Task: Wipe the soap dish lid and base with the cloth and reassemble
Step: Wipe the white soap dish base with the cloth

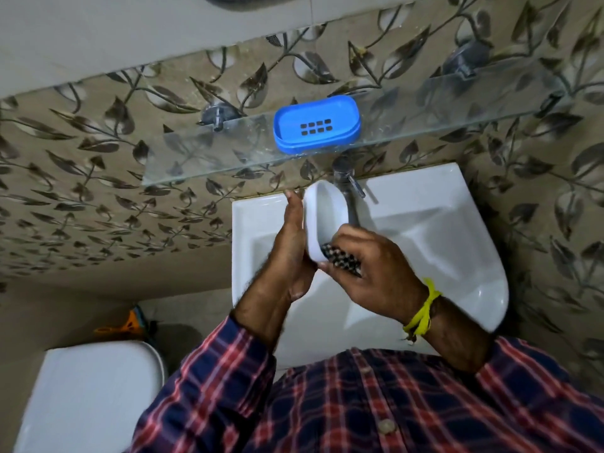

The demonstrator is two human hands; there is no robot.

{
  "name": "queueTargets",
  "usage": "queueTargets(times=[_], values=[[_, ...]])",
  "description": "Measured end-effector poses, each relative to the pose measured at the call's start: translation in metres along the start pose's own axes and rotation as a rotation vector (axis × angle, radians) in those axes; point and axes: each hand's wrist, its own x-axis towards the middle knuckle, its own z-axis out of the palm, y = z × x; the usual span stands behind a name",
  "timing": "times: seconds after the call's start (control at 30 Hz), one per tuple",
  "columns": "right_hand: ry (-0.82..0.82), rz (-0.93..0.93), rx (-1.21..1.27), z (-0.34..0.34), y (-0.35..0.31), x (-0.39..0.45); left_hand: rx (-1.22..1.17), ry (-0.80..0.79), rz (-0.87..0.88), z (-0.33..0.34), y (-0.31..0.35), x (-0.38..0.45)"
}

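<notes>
My left hand holds the white soap dish lid upright over the sink, its hollow side facing right. My right hand grips a dark checked cloth and presses it into the lid's lower end. The blue soap dish base, with its drain slots showing, sits on the glass shelf above the sink, apart from both hands.
A white sink lies below my hands, with a chrome tap just behind the lid. A white toilet stands at the lower left. Leaf-patterned tiles cover the wall. An orange object lies on the floor.
</notes>
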Motion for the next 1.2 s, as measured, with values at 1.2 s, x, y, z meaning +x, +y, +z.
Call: queueTargets(times=[1.2], values=[[-0.329,0.196,0.170,-0.011,0.007,0.003,-0.329,0.092,-0.329,-0.001,0.009,0.005]])
